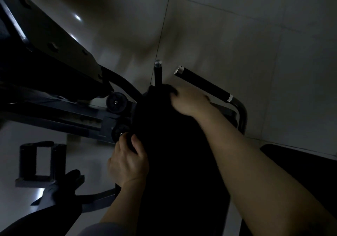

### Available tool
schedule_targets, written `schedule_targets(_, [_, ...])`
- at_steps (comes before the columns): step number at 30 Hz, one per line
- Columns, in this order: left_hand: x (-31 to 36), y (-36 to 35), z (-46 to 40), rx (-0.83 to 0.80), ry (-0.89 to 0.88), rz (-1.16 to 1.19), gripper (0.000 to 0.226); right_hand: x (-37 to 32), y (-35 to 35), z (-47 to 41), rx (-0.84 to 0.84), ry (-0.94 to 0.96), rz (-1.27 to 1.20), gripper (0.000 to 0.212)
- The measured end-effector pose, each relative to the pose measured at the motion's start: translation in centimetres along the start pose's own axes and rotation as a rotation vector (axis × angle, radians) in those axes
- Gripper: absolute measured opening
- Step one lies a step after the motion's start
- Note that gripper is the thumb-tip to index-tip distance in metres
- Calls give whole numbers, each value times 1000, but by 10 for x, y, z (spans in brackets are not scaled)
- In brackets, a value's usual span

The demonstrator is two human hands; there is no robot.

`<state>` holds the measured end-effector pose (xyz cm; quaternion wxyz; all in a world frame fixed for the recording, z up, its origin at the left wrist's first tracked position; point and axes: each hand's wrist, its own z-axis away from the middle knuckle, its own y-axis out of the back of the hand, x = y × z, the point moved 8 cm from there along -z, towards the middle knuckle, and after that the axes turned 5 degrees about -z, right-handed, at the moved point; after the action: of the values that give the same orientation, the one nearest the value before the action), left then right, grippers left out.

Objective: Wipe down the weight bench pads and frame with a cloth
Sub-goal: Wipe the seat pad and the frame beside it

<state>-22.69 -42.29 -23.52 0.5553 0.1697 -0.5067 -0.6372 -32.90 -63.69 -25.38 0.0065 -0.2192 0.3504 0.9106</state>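
Note:
The room is very dark. A long black bench pad (175, 162) runs from the bottom of the view up toward the centre. My right hand (189, 100) rests at the pad's far end with its fingers closed on a dark cloth (164, 89) that is hard to tell from the pad. My left hand (127, 161) grips the pad's left edge, thumb on top. Beyond the pad's end, two black foam handles with silver caps stick out, one upright (158, 73) and one slanting right (202, 84).
A dark metal frame (60, 115) with two black rollers (116, 102) lies to the left. A grey panel with bolt holes (51, 40) leans at the upper left. A small black bracket (42, 161) and my dark shoe (71, 179) sit on the pale tiled floor (237, 35).

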Motion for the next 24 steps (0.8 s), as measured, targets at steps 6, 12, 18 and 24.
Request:
schedule_targets(6, [-3,0,0,-14,14,-38,73,-59,-16,-13,-119,289,-113,21])
schedule_targets(12, [0,0,-1,-9,-12,66,76,89,16,18,-33,-199,-157,27])
schedule_targets(18, [2,5,2,2,-19,-77,72,-21,0,4,111,79,-176,28])
schedule_targets(24, [1,4,2,-6,-26,-95,66,-109,-26,-16,-21,330,36,25])
